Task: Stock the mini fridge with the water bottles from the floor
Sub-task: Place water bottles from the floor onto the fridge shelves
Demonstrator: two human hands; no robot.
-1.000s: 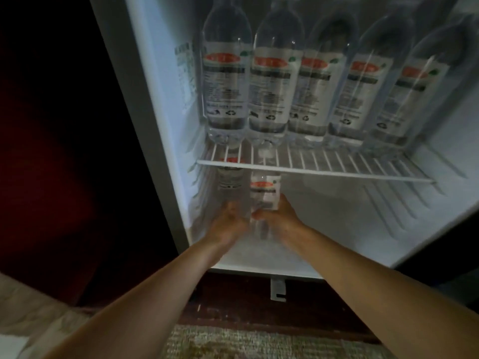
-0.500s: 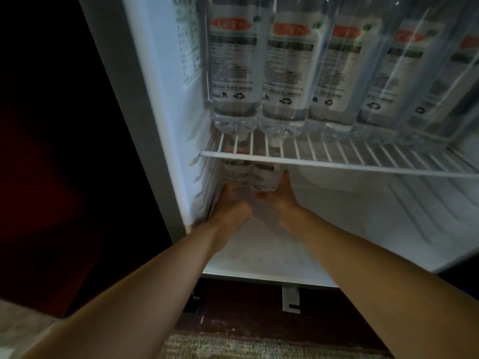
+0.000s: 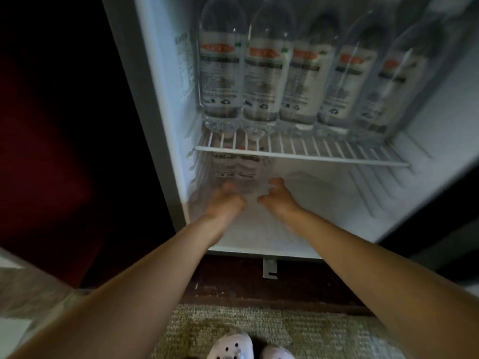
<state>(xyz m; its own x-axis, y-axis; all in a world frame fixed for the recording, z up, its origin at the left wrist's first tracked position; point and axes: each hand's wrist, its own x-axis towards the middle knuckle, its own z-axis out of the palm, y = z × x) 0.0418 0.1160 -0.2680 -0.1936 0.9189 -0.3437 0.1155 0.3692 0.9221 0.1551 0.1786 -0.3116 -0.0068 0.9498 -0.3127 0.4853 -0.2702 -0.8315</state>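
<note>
Head view puts you in front of the open mini fridge (image 3: 166, 125). Its wire shelf (image 3: 337, 158) carries a full row of five water bottles (image 3: 308, 81) standing upright, side by side. Below the shelf, two more bottles (image 3: 236, 167) stand together at the back left of the lower compartment, close to the left wall. Your left hand (image 3: 225, 203) sits just in front of them, blurred, with relaxed fingers and nothing in them. Your right hand (image 3: 278, 196) is beside it, loosely curled around nothing, not touching a bottle.

You look to be between placements, with the lower level only started. No bottles on the floor show here, only carpet (image 3: 285, 330), so the next move likely means turning to find them. Bring each one in low under the shelf edge and set it upright to the right of the pair.
</note>
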